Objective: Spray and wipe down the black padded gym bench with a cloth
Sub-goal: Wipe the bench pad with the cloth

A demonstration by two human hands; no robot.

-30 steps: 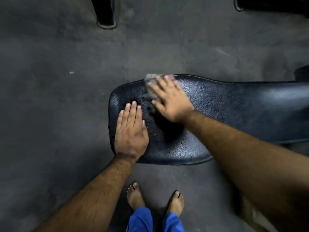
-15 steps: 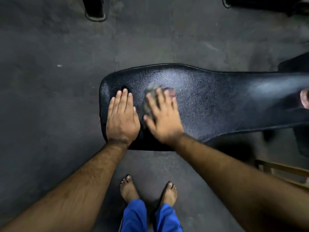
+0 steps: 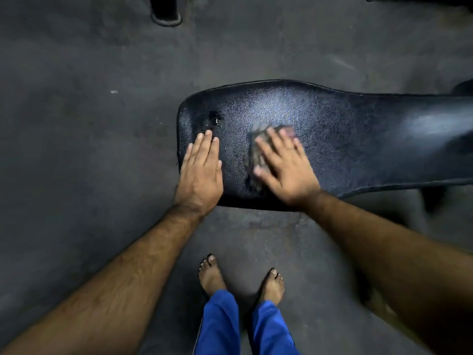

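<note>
The black padded gym bench (image 3: 345, 139) runs from the centre to the right edge, its rounded end toward the left. My left hand (image 3: 201, 172) lies flat, palm down, on the bench's near left corner, holding nothing. My right hand (image 3: 284, 167) presses a grey cloth (image 3: 257, 152) flat on the pad, fingers spread over it; the cloth is blurred and mostly covered by the hand. A small dark tear (image 3: 213, 116) marks the pad just beyond my left fingertips. No spray bottle is in view.
Grey concrete floor (image 3: 76, 149) surrounds the bench. My bare feet (image 3: 212, 275) in blue trousers stand just in front of it. A black equipment leg (image 3: 165, 11) stands at the top left, and another dark base sits at the top right corner.
My right hand has slid the cloth from the far edge toward the near edge, then to the right, away from my left hand. The left hand stays flat on the bench end.
</note>
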